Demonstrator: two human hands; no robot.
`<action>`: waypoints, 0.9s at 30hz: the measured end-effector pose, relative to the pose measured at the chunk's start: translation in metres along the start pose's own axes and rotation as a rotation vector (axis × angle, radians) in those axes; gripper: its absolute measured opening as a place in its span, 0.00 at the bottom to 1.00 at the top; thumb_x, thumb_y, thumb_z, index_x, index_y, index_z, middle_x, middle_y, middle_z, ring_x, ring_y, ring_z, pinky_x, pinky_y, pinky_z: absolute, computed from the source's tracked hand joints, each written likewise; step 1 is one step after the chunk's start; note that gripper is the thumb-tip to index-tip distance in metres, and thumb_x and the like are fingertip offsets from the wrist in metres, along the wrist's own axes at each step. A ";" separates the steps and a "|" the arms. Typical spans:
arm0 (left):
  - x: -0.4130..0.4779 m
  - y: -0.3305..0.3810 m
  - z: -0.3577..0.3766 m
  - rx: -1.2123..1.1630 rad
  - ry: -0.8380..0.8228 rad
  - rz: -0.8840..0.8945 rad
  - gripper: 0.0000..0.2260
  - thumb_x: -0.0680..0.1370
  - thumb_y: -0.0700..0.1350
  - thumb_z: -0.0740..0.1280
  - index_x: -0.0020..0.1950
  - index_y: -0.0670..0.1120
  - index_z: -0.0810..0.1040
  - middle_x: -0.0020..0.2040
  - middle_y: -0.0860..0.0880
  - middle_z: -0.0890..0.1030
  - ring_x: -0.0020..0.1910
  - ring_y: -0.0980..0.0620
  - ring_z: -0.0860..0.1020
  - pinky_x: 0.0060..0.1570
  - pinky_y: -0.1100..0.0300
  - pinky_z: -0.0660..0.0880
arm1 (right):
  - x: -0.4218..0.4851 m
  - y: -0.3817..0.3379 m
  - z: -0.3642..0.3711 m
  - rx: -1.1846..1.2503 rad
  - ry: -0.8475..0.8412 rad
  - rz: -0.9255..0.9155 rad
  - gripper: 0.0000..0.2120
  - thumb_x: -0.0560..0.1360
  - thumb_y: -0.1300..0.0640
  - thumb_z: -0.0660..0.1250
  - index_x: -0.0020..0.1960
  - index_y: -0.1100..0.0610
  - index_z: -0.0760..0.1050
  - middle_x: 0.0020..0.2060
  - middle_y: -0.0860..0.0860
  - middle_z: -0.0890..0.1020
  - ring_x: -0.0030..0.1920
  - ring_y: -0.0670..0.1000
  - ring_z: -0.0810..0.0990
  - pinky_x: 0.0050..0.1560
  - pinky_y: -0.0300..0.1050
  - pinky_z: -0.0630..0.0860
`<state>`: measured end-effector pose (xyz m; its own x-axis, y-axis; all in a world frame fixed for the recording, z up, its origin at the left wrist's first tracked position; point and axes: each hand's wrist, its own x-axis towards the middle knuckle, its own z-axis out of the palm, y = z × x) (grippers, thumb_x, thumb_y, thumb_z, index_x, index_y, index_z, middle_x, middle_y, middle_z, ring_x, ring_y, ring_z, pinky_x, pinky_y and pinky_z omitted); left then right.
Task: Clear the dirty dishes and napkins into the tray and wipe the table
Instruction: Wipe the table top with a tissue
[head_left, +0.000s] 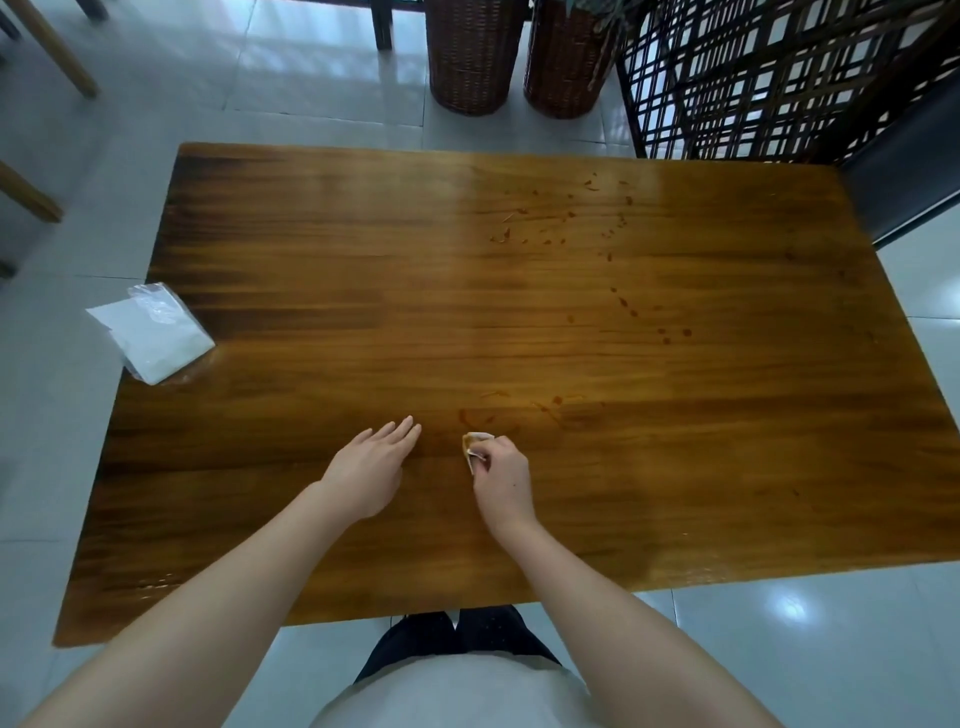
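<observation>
Napkin (474, 442) at near middle of table (363, 260): pinches the crumpled, brown-stained wad in right hand (501, 480), fingers curled round it, low at the wood, just short of a reddish smear (464, 415). Keeps nothing in left hand (371, 470), just left of the napkin and apart from it, palm down, fingers straight and close together; cannot tell whether touching the wood or hovering over it. Farther out, reddish spots (571, 218) in a loose trail from mid right to a thicker scatter at far right. At left edge, white packet (153, 332) in clear plastic, partly overhanging the table. Beyond far edge, two wicker baskets (475, 57) upright on pale tiled floor (311, 67), side by side, with dark lattice screen (779, 78) just right of them. Far left, pale wooden legs (57, 52) on the tiles.
</observation>
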<state>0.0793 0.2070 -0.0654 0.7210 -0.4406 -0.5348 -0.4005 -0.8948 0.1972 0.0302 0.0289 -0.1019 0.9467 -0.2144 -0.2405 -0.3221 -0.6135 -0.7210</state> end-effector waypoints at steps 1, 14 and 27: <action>0.004 -0.001 -0.003 0.003 -0.001 -0.001 0.28 0.83 0.41 0.54 0.80 0.48 0.44 0.80 0.51 0.48 0.78 0.51 0.50 0.75 0.55 0.50 | 0.002 0.003 -0.002 0.002 0.011 0.008 0.09 0.78 0.63 0.63 0.54 0.57 0.81 0.48 0.43 0.75 0.48 0.40 0.73 0.45 0.25 0.68; 0.037 -0.005 -0.023 0.015 -0.046 -0.019 0.28 0.83 0.43 0.55 0.79 0.48 0.44 0.80 0.49 0.46 0.78 0.50 0.49 0.75 0.54 0.50 | 0.060 0.090 -0.122 -0.048 0.484 0.479 0.10 0.77 0.66 0.65 0.56 0.65 0.80 0.54 0.60 0.81 0.55 0.57 0.79 0.55 0.51 0.78; 0.067 0.003 -0.050 0.076 -0.061 -0.044 0.28 0.83 0.41 0.55 0.79 0.46 0.44 0.80 0.48 0.45 0.78 0.50 0.48 0.75 0.54 0.51 | 0.024 0.015 -0.019 -0.081 -0.037 -0.159 0.08 0.77 0.64 0.64 0.54 0.59 0.80 0.48 0.49 0.79 0.49 0.45 0.76 0.52 0.33 0.73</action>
<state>0.1546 0.1718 -0.0594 0.7037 -0.3939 -0.5912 -0.4130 -0.9040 0.1107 0.0480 0.0001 -0.1065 0.9849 -0.0828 -0.1522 -0.1664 -0.6968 -0.6977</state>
